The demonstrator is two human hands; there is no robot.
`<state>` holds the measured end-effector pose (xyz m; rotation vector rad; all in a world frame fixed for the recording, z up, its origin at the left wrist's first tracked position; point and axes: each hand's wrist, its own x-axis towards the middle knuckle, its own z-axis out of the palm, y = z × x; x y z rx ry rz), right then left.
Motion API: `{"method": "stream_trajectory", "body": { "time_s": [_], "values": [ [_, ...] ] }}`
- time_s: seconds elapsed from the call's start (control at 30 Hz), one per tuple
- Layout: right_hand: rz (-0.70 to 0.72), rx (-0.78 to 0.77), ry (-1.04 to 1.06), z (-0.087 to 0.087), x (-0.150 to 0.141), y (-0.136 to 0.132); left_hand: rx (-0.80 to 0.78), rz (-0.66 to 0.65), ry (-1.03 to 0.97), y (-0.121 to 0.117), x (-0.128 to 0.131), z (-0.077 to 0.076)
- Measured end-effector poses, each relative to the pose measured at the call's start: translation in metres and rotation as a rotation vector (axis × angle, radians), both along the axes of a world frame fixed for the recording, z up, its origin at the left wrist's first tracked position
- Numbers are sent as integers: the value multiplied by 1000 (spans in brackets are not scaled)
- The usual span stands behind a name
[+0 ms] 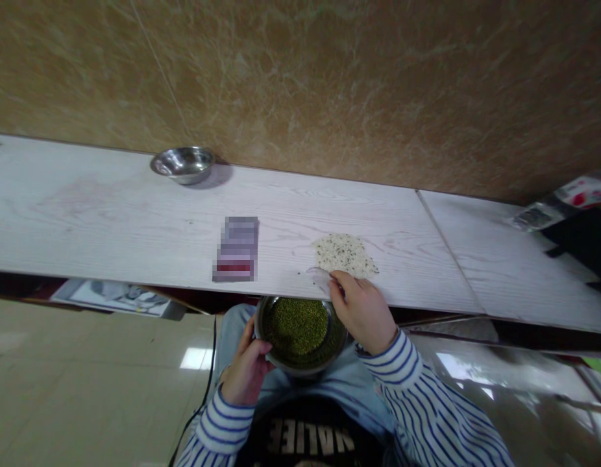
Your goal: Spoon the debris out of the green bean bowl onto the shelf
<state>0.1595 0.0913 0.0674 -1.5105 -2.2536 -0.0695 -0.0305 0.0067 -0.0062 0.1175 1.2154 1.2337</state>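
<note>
My left hand (248, 364) is closed around the left rim of a metal bowl (305, 372), which sits over my lap below the table edge. Inside it lies a mass of small green beans (299, 324). My right hand (363, 308) pinches a clear, thin plastic piece (318, 275), spoon-like in shape, though its exact kind is hard to make out. That piece hovers at or touches the tabletop near the front edge. Just beyond it spreads a pile of white grains mixed with dark green beans (346, 254).
An empty-looking steel bowl (184, 170) stands near the wall at the back left. A blurred flat rectangle (236, 249) lies left of the grain pile. At the right end are a black item (580, 243) and a plastic packet (539, 214). Papers (115, 295) sit on a shelf underneath.
</note>
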Motion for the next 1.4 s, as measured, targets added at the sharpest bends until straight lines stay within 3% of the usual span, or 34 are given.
{"method": "stream_trajectory", "body": {
  "time_s": [0.23,0.53,0.63,0.9,1.0,1.13,1.4],
  "values": [
    [17,-64,-65,8,-21,12,23,30,7,3,-10,3],
    [291,-77,-133,20,-19,-4,60,29,4,8,-20,6],
    [317,-84,-101,20,-14,-11,63,-2,0,9,-18,5],
    [71,-8,147,6,28,-29,12,-1,16,3,-5,-6],
    [-20,-30,202,0,47,-35,-47,-105,51,1,0,-8],
    [-149,-65,281,-3,69,-39,-66,-98,28,0,7,-7],
    [-171,-78,293,-5,77,-39,-80,-98,31,-3,18,-10]
  ]
}}
